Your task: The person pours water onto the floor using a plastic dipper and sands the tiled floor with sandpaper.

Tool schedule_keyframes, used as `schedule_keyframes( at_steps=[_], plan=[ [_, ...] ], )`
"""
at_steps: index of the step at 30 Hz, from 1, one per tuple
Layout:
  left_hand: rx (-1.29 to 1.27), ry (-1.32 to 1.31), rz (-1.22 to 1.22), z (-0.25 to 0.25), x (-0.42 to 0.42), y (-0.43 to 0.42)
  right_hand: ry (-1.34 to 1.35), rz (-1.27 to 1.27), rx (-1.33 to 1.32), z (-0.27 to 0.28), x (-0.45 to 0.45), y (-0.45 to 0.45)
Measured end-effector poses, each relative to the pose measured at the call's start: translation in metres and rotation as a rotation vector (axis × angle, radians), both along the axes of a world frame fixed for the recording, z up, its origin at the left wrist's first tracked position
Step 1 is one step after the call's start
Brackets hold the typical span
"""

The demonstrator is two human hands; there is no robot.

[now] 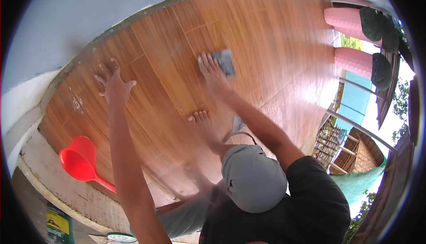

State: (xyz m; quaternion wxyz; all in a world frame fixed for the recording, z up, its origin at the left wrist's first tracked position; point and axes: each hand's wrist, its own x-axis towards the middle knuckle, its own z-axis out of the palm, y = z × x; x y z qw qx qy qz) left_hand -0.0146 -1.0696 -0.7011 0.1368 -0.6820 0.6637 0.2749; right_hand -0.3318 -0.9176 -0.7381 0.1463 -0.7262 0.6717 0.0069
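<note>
Wood-look floor tiles (164, 66) spread below me, shiny towards the right. My left hand (115, 84) rests on the tiles with its fingers spread and nothing in it. Farther right, my right hand (214, 75) lies over the left edge of a dark, flat, square pad (225, 63), pressing it against the floor. A red dipper (82, 159) with a long handle stands near the floor's lower left edge, left of my left forearm. Whitish residue (77, 104) marks the tiles left of my left hand.
A bare foot (202, 119) is on the tiles below my right hand. Pale walls (88, 13) border the floor at upper left. Pink posts (353, 62) and a metal railing (361, 129) stand at right. A green and yellow container (59, 224) is at lower left.
</note>
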Motion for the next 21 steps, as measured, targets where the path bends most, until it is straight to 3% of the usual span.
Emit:
schedule_keyframes(
  at_steps=[3, 6, 8, 10, 11, 14, 16, 17, 19, 21],
  plan=[
    [0.019, -0.006, -0.012, -0.007, -0.004, 0.002, -0.068, -0.073, -0.166, 0.004, -0.020, -0.093],
    [-0.004, 0.018, -0.028, -0.009, 0.006, 0.000, -0.054, -0.036, -0.173, 0.012, -0.002, -0.046],
    [-0.034, 0.032, -0.048, -0.019, 0.009, 0.003, -0.081, -0.026, 0.000, 0.011, 0.006, 0.061],
    [-0.006, 0.036, -0.012, 0.001, 0.000, 0.002, 0.006, -0.150, 0.195, 0.002, 0.001, 0.174],
    [0.008, 0.033, -0.003, 0.008, -0.004, 0.002, -0.019, -0.168, 0.130, 0.002, -0.003, 0.168],
    [-0.063, -0.013, -0.092, -0.033, 0.017, -0.001, -0.038, -0.226, 0.000, 0.023, -0.035, 0.111],
    [-0.059, 0.025, -0.082, -0.019, 0.014, 0.006, -0.001, -0.266, -0.030, 0.036, -0.044, 0.081],
    [-0.070, 0.055, -0.074, -0.010, 0.009, 0.003, 0.105, -0.240, -0.005, 0.026, -0.036, 0.110],
    [-0.097, 0.079, -0.046, -0.009, 0.005, 0.003, 0.032, -0.263, 0.198, 0.015, -0.012, 0.193],
    [-0.117, 0.059, -0.060, -0.016, 0.012, 0.002, 0.046, -0.237, 0.145, 0.019, -0.010, 0.200]
  ],
)
